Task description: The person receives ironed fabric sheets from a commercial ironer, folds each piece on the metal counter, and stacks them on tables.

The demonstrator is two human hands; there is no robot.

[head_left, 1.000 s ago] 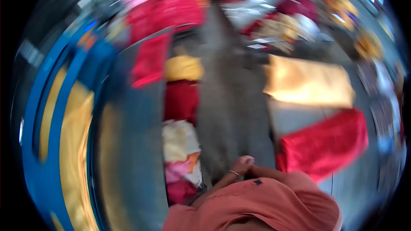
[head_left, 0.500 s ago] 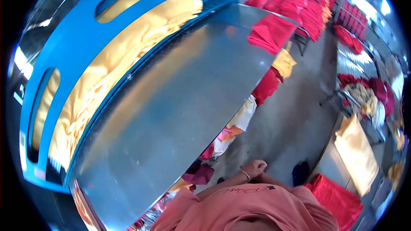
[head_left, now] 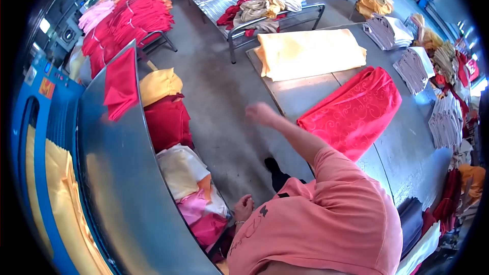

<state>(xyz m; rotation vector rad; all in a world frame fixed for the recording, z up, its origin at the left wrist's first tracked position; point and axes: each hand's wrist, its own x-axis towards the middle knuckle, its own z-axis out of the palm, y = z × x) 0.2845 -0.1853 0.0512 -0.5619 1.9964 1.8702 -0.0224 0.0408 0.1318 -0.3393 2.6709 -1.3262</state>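
Cloth, red with a swirling pattern [head_left: 351, 112], lies folded on the right-hand table [head_left: 400, 183], just beside the raised right arm, and it's the thing nearest the right hand [head_left: 262, 114]. That hand is out over the aisle floor [head_left: 211, 132], a blur, so I can't tell if its fingers are clenched or loose; no fabric shows in it. Down low, the left hand [head_left: 244, 209] has its fingers loosely curled, nothing seen in their grip, close by the pink and white fabrics [head_left: 196, 186] beside the metal worktop [head_left: 132, 188].

Trouble spots now: the red fold sits near the table's aisle side, and a forearm or sleeve brushing that corner could drag it askew or pull it off, especially if the shiny fabric slides easily. A foot [head_left: 275, 170] swinging wide might catch the low heap too.

And the line of it: long axis slanting across the table, one end low and left towards the aisle, the other pointing up and right, away from the person; the golden cloth [head_left: 310, 53] lies just beyond, more nearly crosswise.
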